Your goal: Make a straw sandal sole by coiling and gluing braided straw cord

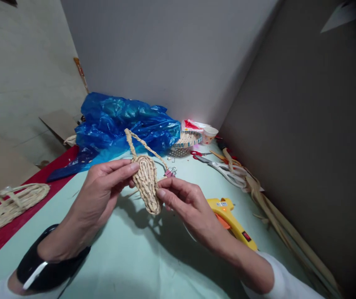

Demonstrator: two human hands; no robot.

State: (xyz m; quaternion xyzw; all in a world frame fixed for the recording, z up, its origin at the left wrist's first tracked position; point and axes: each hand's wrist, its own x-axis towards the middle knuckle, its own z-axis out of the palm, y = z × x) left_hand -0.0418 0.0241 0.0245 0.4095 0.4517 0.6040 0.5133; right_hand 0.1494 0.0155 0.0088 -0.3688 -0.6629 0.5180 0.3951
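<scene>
A small woven straw piece shaped like a shoe sole (pixel 146 182) is held up above the pale green cloth. My left hand (pixel 109 187) pinches its upper left edge between thumb and fingers. At its lower right edge, my right hand (pixel 180 199) grips it the same way. A twisted straw cord (pixel 145 143) rises from the top of the piece, bends, and runs down to the right toward a small pink clip (pixel 169 173). Fingertips behind the piece are partly hidden.
Blue plastic (pixel 124 120), a basket (pixel 187 139) and a paper cup (pixel 209 135) stand behind. Scissors (pixel 224 171) and long straw strips (pixel 277 216) lie right, near a yellow glue gun (pixel 232 218). Another woven piece (pixel 12 207) rests on red cloth (pixel 53 182) at left.
</scene>
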